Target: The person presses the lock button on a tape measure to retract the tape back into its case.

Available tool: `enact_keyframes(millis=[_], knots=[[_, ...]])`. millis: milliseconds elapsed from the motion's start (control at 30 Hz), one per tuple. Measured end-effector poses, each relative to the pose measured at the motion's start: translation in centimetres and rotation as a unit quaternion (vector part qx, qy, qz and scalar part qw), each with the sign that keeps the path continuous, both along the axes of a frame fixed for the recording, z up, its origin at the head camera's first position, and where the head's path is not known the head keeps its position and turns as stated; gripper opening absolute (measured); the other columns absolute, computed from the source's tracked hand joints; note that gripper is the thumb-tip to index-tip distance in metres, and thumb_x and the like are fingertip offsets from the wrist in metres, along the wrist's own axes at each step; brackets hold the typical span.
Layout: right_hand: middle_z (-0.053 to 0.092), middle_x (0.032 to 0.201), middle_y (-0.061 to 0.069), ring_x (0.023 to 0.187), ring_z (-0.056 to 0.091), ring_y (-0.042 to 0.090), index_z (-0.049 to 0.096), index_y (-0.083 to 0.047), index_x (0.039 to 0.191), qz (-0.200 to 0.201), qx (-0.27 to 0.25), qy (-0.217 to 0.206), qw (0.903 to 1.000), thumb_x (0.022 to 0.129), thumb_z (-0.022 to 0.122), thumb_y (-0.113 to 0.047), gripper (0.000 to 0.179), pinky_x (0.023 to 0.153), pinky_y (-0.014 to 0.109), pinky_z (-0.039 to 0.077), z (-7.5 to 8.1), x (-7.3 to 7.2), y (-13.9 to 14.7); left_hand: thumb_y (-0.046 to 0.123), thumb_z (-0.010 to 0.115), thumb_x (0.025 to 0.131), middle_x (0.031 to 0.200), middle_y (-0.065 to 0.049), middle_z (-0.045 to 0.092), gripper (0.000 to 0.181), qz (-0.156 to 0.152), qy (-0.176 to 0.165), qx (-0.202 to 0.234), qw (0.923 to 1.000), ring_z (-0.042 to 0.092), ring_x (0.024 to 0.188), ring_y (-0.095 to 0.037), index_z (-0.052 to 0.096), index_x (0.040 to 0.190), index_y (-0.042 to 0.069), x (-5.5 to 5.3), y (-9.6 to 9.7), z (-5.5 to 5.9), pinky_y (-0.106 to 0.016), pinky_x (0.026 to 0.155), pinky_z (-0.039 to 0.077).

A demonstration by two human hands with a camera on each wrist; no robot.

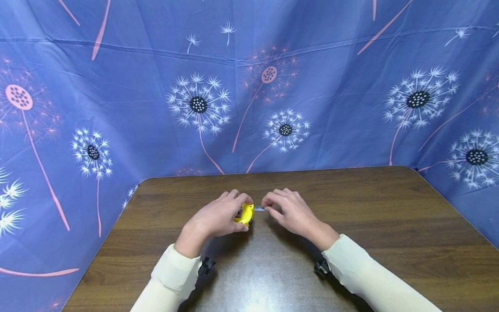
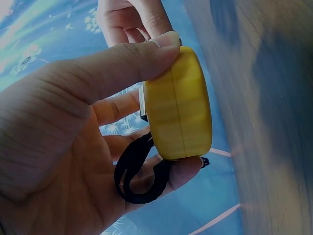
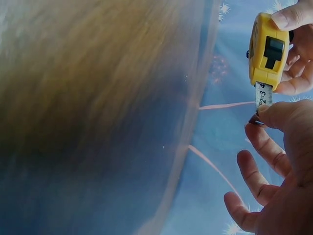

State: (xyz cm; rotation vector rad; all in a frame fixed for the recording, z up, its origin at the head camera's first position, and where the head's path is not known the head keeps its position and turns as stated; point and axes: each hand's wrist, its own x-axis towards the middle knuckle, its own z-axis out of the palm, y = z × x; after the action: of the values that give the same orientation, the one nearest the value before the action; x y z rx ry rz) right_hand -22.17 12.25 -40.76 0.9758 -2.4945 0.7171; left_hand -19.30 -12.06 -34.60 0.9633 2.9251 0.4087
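A yellow tape measure is held above the table by my left hand, thumb on one side and fingers on the other. In the left wrist view its yellow case stands on edge, and a black wrist strap loops below it. A short length of blade with printed numbers sticks out of the case in the right wrist view. My right hand pinches the blade's end between thumb and forefinger, its other fingers spread apart. A black slider shows on the case's front.
Both hands are over the middle of a brown wooden table. Behind it hangs a blue cloth printed with dandelions. A small black device sits at each wrist, below the cream sleeves.
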Motion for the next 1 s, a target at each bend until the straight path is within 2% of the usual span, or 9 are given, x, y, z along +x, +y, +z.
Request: enact_keyframes(millis=[667,1000], knots=[[0.067,0.096,-0.013,0.091,0.063,0.022,0.069,-0.024,0.099,0.007,-0.002,-0.006,1.0,0.093,0.079,-0.014,0.015,0.08,0.047,0.046,-0.04,0.11,-0.65,0.031,0.089,0.082,0.113,-0.001,0.056,0.056,-0.005,0.01,-0.002,0.9999,0.052,0.1,-0.021,0.061,0.129,0.017,0.1,0.72,-0.26,-0.038,0.085,0.05],[0.066,0.096,-0.014,0.091,0.062,0.018,0.069,-0.025,0.099,0.005,0.0,-0.005,1.0,0.092,0.079,-0.015,0.016,0.08,0.046,0.045,-0.16,0.25,-0.76,0.031,0.089,0.083,0.114,-0.001,0.055,0.057,-0.008,0.005,-0.004,0.9999,0.052,0.1,-0.02,0.061,0.13,0.016,0.26,0.85,-0.18,-0.038,0.085,0.05]])
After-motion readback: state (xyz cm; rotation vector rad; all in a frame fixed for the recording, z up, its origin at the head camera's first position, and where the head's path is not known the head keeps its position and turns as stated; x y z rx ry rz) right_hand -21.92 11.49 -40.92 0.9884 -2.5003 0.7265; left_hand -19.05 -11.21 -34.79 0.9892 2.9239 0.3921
